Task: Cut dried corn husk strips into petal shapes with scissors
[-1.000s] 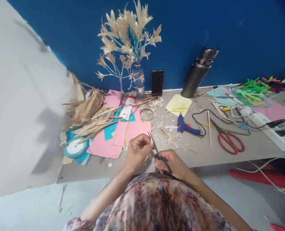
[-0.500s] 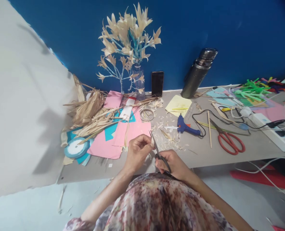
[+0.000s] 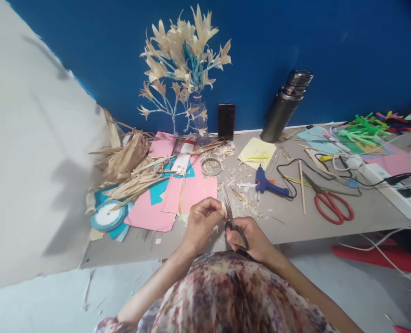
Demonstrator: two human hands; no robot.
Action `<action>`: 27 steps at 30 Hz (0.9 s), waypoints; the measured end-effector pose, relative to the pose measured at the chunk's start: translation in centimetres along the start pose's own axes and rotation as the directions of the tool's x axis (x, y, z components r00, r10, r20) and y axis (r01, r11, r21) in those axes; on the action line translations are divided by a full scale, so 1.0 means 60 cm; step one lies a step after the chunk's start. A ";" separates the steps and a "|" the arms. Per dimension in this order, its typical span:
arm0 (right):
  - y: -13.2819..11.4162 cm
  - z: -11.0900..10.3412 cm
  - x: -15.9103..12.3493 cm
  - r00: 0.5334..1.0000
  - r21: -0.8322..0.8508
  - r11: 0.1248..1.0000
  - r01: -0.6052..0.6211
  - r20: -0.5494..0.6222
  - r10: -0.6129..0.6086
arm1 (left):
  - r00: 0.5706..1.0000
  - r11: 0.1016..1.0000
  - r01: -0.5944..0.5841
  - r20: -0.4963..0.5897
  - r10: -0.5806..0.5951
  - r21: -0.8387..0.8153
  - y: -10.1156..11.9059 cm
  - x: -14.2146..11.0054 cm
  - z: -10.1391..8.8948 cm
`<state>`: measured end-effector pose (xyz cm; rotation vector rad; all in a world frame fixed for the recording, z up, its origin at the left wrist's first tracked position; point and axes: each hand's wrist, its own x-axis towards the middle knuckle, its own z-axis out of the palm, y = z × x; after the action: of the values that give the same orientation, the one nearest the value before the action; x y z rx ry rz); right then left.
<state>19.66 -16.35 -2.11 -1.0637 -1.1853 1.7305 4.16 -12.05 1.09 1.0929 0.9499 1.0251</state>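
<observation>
Pinched between the thumb and fingers of my left hand point(image 3: 205, 219) is a small pale piece of dried husk point(image 3: 223, 209). My right hand point(image 3: 249, 238) is closed round the black handles of a pair of scissors point(image 3: 229, 206), whose blades point up and away from me, right beside the husk piece. Whether the blades touch it I cannot tell. Pale husk scraps point(image 3: 245, 199) lie scattered on the table just beyond both hands. Pink paper sheets point(image 3: 195, 194) are to the left of them.
Husk strips point(image 3: 132, 162) and a blue ribbon roll point(image 3: 108, 215) lie left. A blue glue gun point(image 3: 270, 185), red-handled scissors point(image 3: 332, 206) and a white power strip point(image 3: 393, 194) are right. Husk flowers point(image 3: 181, 60) in a bottle, a phone point(image 3: 226, 121) and a dark flask point(image 3: 285, 108) stand behind.
Both hands have shifted slightly to the right. The scissor blades stand a little more upright and remain next to the husk piece in my left fingers.
</observation>
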 end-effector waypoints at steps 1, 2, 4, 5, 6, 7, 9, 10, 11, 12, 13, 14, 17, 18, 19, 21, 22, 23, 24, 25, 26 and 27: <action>0.001 0.000 0.001 0.999 -0.002 1.000 0.015 -0.040 -0.015 | 1.000 1.000 0.007 0.008 -0.007 -0.025 -0.003 0.001 -0.001; 0.001 0.000 0.002 0.995 -0.016 0.999 0.036 -0.090 -0.037 | 1.000 0.999 0.014 0.018 -0.014 -0.045 -0.005 0.001 -0.002; 0.000 0.000 0.004 0.974 -0.056 0.996 0.065 -0.213 -0.076 | 0.999 0.997 0.033 0.024 -0.031 -0.068 -0.010 0.003 -0.005; -0.001 0.001 0.005 0.957 -0.071 0.995 0.069 -0.278 -0.086 | 0.999 0.996 0.045 0.016 -0.044 -0.073 -0.012 0.003 -0.005; -0.004 0.002 0.006 0.937 -0.077 0.995 0.067 -0.338 -0.089 | 0.998 0.995 0.057 0.002 -0.057 -0.076 -0.014 0.003 -0.005; -0.007 0.003 0.007 0.917 -0.080 0.995 0.063 -0.388 -0.089 | 0.997 0.995 0.069 -0.014 -0.070 -0.078 -0.015 0.003 -0.004; -0.014 0.004 0.010 0.887 -0.097 0.993 0.068 -0.449 -0.105 | 0.995 0.994 0.088 -0.043 -0.091 -0.069 -0.017 0.003 -0.001; -0.017 0.005 0.011 0.881 -0.117 0.990 0.078 -0.457 -0.124 | 0.994 0.994 0.091 -0.050 -0.093 -0.056 -0.018 0.003 0.001; -0.021 0.005 0.012 0.878 -0.141 0.986 0.089 -0.456 -0.144 | 0.995 0.996 0.083 -0.055 -0.086 -0.040 -0.018 0.003 0.003; -0.024 0.006 0.013 0.878 -0.162 0.982 0.097 -0.450 -0.162 | 0.996 0.997 0.068 -0.058 -0.069 -0.024 -0.017 0.003 0.004; -0.026 0.006 0.014 0.879 -0.177 0.979 0.105 -0.444 -0.175 | 0.997 0.999 0.048 -0.058 -0.049 -0.010 -0.017 0.003 0.006; -0.028 0.007 0.015 0.881 -0.182 0.977 0.109 -0.438 -0.180 | 0.998 1.000 0.029 -0.059 -0.029 0.003 -0.016 0.003 0.006; -0.026 0.009 0.017 0.881 -0.172 0.979 0.111 -0.439 -0.177 | 0.998 1.000 -0.009 -0.068 0.010 0.022 -0.016 0.004 0.007; -0.024 0.009 0.017 0.877 -0.172 0.979 0.110 -0.446 -0.178 | 0.998 1.000 -0.012 -0.068 0.013 0.024 -0.017 0.004 0.008; -0.022 0.009 0.017 0.874 -0.175 0.979 0.107 -0.453 -0.176 | 0.998 1.000 -0.010 -0.069 0.012 0.023 -0.018 0.004 0.008; -0.019 0.009 0.018 0.864 -0.167 0.981 0.095 -0.475 -0.165 | 0.998 1.000 0.010 -0.055 -0.009 0.009 -0.021 0.003 0.007; -0.017 0.009 0.018 0.860 -0.154 0.984 0.090 -0.487 -0.154 | 0.999 1.000 0.030 -0.040 -0.030 -0.003 -0.023 0.003 0.007; -0.016 0.008 0.018 0.855 -0.136 0.987 0.085 -0.499 -0.143 | 0.998 0.998 0.053 -0.021 -0.053 -0.016 -0.025 0.002 0.007; -0.015 0.008 0.018 0.850 -0.119 0.989 0.084 -0.509 -0.134 | 0.997 0.997 0.078 -0.003 -0.078 -0.026 -0.027 0.001 0.006; -0.015 0.007 0.017 0.846 -0.108 0.991 0.085 -0.517 -0.129 | 0.995 0.994 0.104 0.010 -0.104 -0.035 -0.029 0.000 0.006; -0.014 0.007 0.016 0.843 -0.104 0.991 0.083 -0.523 -0.126 | 0.991 0.990 0.130 0.016 -0.130 -0.044 -0.030 -0.001 0.006; -0.014 0.007 0.016 0.841 -0.103 0.992 0.078 -0.527 -0.121 | 0.988 0.986 0.155 0.017 -0.154 -0.058 -0.031 -0.002 0.006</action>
<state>19.07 -15.39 -1.41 -1.3901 -0.9307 1.1946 4.79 -12.50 -0.62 0.9606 0.9728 0.9127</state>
